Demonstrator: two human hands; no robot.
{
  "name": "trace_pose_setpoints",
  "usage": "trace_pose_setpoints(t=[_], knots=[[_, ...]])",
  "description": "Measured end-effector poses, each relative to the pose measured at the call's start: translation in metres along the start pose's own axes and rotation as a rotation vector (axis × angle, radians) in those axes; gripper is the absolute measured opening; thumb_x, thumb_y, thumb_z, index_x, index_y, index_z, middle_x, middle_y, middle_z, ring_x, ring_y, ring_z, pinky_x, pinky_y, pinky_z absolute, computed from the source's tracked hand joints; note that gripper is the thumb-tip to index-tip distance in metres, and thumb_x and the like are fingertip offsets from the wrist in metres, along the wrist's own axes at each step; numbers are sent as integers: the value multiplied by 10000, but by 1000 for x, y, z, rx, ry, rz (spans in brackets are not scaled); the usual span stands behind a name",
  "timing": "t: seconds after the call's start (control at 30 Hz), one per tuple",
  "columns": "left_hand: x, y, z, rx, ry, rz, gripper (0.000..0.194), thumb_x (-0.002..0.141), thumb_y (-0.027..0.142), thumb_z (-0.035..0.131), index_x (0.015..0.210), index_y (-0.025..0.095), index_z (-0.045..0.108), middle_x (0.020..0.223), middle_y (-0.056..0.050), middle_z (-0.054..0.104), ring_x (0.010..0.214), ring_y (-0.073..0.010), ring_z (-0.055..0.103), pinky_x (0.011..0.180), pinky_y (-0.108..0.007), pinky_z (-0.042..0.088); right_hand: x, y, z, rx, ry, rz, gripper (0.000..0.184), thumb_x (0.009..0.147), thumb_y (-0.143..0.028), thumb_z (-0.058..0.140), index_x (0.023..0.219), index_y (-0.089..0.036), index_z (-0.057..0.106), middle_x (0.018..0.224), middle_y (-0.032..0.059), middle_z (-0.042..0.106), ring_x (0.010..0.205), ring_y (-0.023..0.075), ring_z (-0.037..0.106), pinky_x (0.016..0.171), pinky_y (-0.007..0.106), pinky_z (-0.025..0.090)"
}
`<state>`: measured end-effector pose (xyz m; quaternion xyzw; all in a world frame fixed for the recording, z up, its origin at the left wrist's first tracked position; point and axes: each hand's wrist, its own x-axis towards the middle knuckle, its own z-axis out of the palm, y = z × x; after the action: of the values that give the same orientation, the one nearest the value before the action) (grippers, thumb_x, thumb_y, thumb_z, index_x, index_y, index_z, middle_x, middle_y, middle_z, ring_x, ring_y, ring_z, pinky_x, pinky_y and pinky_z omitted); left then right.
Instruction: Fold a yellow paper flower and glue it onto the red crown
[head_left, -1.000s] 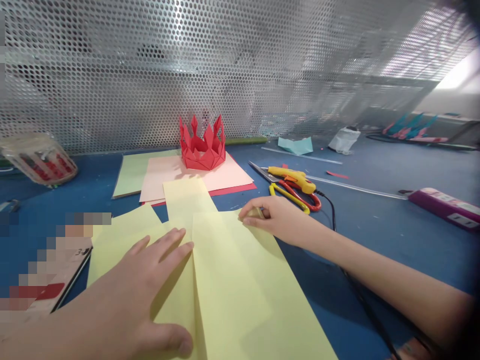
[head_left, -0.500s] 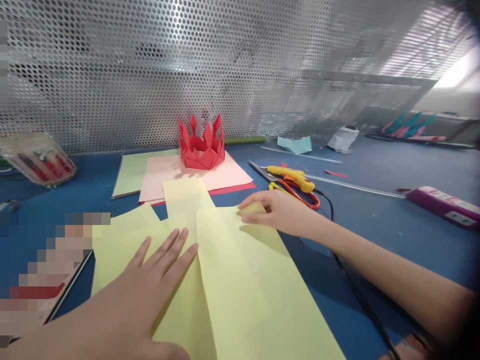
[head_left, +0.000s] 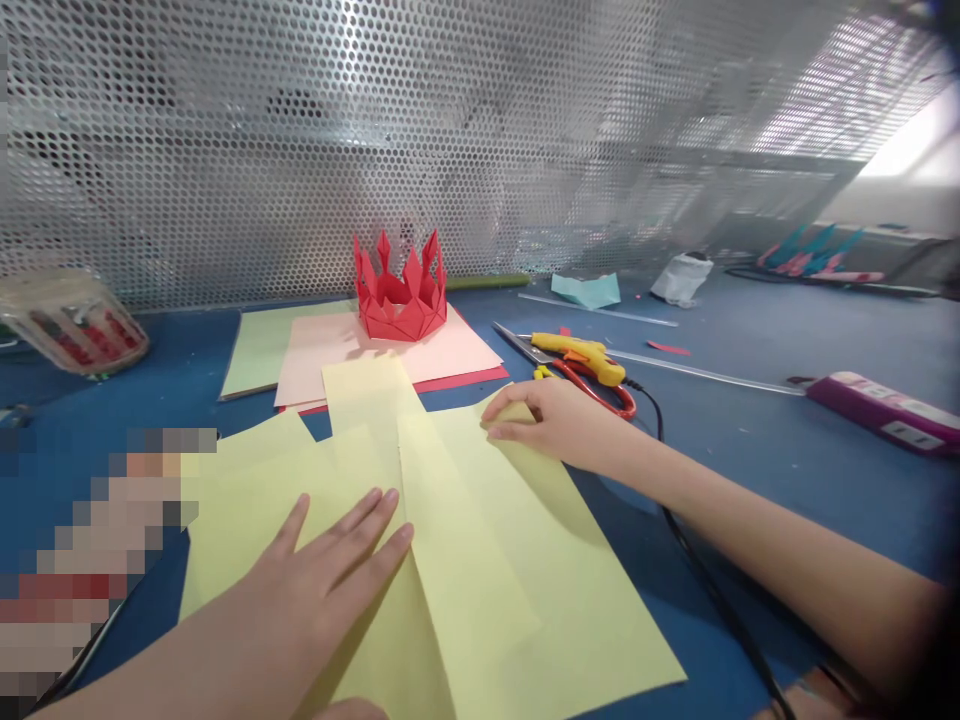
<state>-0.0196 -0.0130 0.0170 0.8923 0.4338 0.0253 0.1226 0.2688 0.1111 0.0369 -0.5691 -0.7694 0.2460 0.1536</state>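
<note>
My left hand (head_left: 330,580) lies flat with fingers apart on pale yellow paper (head_left: 240,520); its fingertips reach the left edge of another yellow sheet (head_left: 585,600). At that sheet's far right corner, my right hand (head_left: 544,420) is closed, thumb and fingers pinching the paper, which is slightly raised there. A narrower yellow strip (head_left: 367,390) sticks out beyond the far edges of both. Just past my right hand are scissors with red handles (head_left: 622,398) and a yellow glue gun (head_left: 581,350) lying over them.
A red paper crown (head_left: 401,305) stands on pink paper (head_left: 315,350), beside green paper (head_left: 255,350). A clear jar (head_left: 71,325) is at left. The glue gun's black cord (head_left: 705,570) runs under my right arm to a purple power strip's (head_left: 885,410) side of the blue table.
The right yellow sheet has slid away from me, so its near right corner now shows. My left hand has shifted slightly right and nearer. My right hand keeps its pinch.
</note>
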Motion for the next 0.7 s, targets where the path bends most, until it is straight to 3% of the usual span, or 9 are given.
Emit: trace_pose_setpoints(t=[0.13,0.23,0.33,0.43,0.53,0.7], knots=[[0,0,8,33,-41,49,883,885,751,374,1559,258,86,1629,-128,171,1514,-347,185,1169,-673,45,-1,2,-4,-2,-14,30,327,835,-490,654,1007,-232,759,709,2,630,566,143,492,527,264,339],[6,-7,3,4,-23,22,964,842,793,440,1552,291,25,1639,-105,123,1511,-357,170,1170,-672,33,-3,1,-10,-10,-47,41,486,752,-566,733,1115,-243,749,748,8,608,585,144,492,538,260,345],[13,-12,-10,-62,-91,-39,984,826,744,553,1550,313,46,1635,-101,109,1499,-394,148,1160,-702,73,-5,0,-16,-15,-117,39,608,672,-520,823,1214,-264,722,747,-3,576,577,140,497,531,250,348],[17,-11,-20,-97,-157,-72,956,829,744,547,1544,322,71,1635,-98,96,1494,-416,117,1138,-736,66,-5,1,-17,-23,-162,27,581,667,-445,845,1210,-278,727,725,-15,545,578,135,487,518,235,333],[14,-4,-18,-77,-167,-75,906,836,771,497,1543,347,122,1629,-72,159,1496,-411,166,1125,-758,51,-4,3,-17,-46,-162,31,535,683,-408,837,1191,-275,735,727,-14,545,578,133,464,511,234,308],[4,7,2,28,6,-7,645,978,596,373,1553,357,204,1588,-8,341,1478,-286,334,1216,-590,146,-5,4,-17,-87,-133,56,497,702,-398,817,1177,-271,742,702,-15,522,561,137,434,529,257,299]])
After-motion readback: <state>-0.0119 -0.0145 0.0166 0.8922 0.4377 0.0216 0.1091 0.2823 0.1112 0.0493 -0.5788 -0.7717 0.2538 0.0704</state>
